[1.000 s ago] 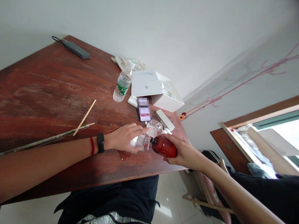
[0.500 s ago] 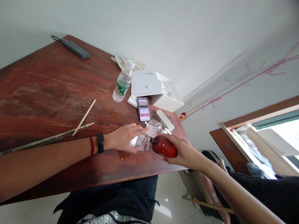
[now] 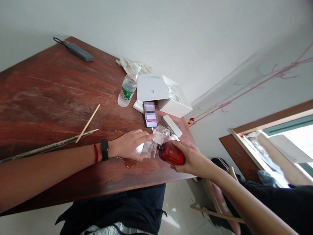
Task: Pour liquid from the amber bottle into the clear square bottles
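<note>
Partly, left hand (image 3: 131, 144) hides clear container (image 3: 148, 149).

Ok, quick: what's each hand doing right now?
Left hand: closed on a small clear bottle.
Right hand: holding a tilted amber bottle.

A home room: wooden table (image 3: 57, 93) with water bottle (image 3: 128, 86) and phone (image 3: 150, 115), tiled floor (image 3: 184, 214), window (image 3: 296, 143).
</note>
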The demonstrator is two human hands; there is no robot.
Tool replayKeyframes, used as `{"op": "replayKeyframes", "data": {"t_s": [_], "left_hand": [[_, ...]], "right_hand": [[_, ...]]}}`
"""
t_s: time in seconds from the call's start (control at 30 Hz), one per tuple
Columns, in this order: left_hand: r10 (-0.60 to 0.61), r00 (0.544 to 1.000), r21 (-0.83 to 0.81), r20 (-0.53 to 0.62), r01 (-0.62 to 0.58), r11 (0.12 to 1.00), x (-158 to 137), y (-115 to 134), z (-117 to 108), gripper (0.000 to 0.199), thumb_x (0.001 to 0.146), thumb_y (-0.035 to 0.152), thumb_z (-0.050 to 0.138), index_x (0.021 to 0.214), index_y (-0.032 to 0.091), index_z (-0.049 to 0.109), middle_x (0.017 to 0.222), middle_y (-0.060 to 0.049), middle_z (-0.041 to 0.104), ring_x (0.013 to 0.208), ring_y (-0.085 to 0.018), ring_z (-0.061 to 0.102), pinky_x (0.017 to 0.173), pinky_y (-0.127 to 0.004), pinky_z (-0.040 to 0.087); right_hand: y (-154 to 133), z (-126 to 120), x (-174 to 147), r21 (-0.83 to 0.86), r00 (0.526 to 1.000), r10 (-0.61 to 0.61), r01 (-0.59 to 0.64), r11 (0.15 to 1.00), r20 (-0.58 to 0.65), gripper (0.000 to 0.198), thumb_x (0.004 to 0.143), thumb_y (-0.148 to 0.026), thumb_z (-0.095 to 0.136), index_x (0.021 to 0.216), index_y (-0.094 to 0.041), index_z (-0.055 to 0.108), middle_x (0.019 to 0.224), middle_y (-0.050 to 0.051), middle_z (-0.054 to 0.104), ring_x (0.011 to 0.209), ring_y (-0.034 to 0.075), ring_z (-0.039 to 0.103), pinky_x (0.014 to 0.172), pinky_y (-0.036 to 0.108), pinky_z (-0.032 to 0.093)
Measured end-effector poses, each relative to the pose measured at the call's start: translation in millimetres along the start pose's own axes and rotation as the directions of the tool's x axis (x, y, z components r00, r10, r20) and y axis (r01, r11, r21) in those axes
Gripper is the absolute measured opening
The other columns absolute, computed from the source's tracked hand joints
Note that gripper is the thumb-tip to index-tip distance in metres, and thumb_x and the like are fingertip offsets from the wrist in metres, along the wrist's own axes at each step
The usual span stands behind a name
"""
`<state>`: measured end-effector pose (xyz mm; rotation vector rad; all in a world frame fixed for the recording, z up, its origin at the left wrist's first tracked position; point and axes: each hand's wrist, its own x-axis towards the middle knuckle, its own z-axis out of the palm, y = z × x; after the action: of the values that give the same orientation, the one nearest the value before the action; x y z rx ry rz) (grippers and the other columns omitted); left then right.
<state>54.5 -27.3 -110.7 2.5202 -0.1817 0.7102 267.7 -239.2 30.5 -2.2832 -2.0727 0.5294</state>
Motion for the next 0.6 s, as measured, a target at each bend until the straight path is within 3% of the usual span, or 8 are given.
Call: {"op": "replayKeyframes", "data": {"t_s": [0.6], "left_hand": [[-0.001, 1.000, -0.007, 0.006, 0.001, 1.000, 0.3, 0.7, -1.1, 0.093, 0.090, 0.043, 0.081, 0.166, 0.014, 0.035, 0.139, -0.016, 0.067, 0.117, -0.035, 0.061, 0.107, -0.047, 0.050]], "right_hand": [[-0.9, -0.7, 0.4, -0.028, 1.000, -0.009, 0.009, 1.000, -0.011, 0.087, 0.078, -0.030, 0.086, 0.157, -0.029, 0.049, 0.141, 0.014, 0.068, 0.121, 0.037, 0.073, 0.108, 0.054, 0.057]]}}
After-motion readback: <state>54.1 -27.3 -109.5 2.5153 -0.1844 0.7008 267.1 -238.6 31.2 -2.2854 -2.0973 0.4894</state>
